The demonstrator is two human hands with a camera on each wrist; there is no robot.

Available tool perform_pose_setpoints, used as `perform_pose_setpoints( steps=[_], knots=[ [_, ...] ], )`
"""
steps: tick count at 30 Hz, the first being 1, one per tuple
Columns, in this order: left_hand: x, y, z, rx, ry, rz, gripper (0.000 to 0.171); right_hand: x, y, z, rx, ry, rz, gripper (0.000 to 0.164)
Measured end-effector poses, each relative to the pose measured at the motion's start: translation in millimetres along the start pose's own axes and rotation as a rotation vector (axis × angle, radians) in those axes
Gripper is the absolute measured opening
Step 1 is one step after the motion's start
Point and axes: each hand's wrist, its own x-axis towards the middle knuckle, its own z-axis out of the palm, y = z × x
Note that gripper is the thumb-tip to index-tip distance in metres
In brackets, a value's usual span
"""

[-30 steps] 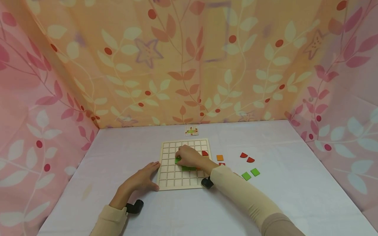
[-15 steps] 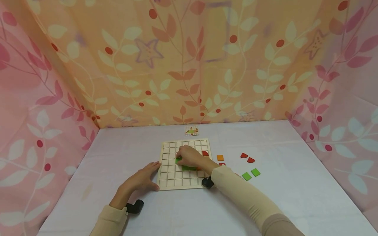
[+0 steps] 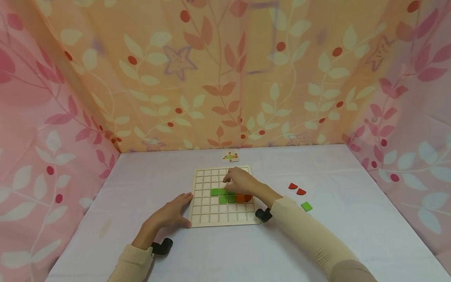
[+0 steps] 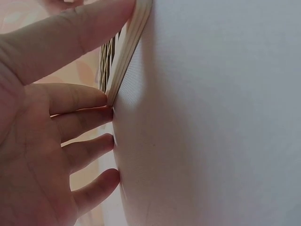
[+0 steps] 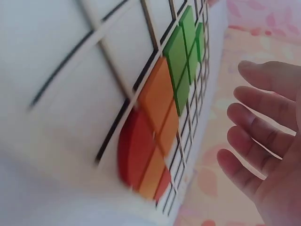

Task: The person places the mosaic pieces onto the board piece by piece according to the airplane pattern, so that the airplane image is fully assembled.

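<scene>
A pale wooden grid board [image 3: 205, 211] lies on the table. Several green square tiles [image 3: 223, 199] sit in its middle cells, with orange squares [image 3: 240, 198] and red rounded pieces [image 3: 248, 198] to their right. My left hand [image 3: 170, 213] rests against the board's left side; in the left wrist view its thumb and fingertips touch the wooden edge. My right hand [image 3: 242, 183] hovers over the board just behind the green tiles. In the right wrist view the right hand's fingers [image 5: 254, 120] are spread, bent a little, with nothing between them. It hides some back-right cells.
A small pattern card [image 3: 230, 156] lies behind the board. Right of the board are two loose red quarter-circle pieces [image 3: 297, 189] and a loose green square [image 3: 306, 206]. Patterned cloth walls [image 3: 225, 78] enclose the white table [image 3: 282, 250] at back and sides.
My right hand has let go of the leftmost green tile, now lying on the board, and moved up and to the right. The right forearm now covers some loose pieces. The left hand stays put.
</scene>
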Motion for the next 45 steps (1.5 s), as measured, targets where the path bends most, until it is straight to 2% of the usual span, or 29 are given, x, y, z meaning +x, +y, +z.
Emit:
perform_pose_setpoints(
  steps=[7,16,22,31,40,45],
  knots=[
    [2.5,-1.3,-2.6,0.001,-0.008,-0.005,0.096,-32.8,15.8,-12.7,-0.007,0.032,0.013,0.024],
    [-1.3,-1.3,-1.0,-0.022,-0.011,-0.010,0.096,-71.2,39.1,-19.6,0.080,0.054,0.105,0.024],
    [-2.6,-1.2,0.4,-0.019,-0.013,-0.005,0.095,-96.0,51.1,-27.3,0.104,0.088,0.115,0.022],
    [-0.7,-0.2,0.0,-0.009,-0.013,0.014,0.095,-126.0,75.2,-30.5,0.158,0.114,0.217,0.023],
    [1.2,-0.2,1.8,-0.013,-0.015,-0.002,0.095,-154.4,96.5,-32.9,0.138,0.148,0.218,0.022],
    [1.5,-1.1,2.1,-0.011,-0.006,-0.002,0.095,-168.7,103.6,-35.1,0.148,0.142,0.259,0.022]
  ],
)
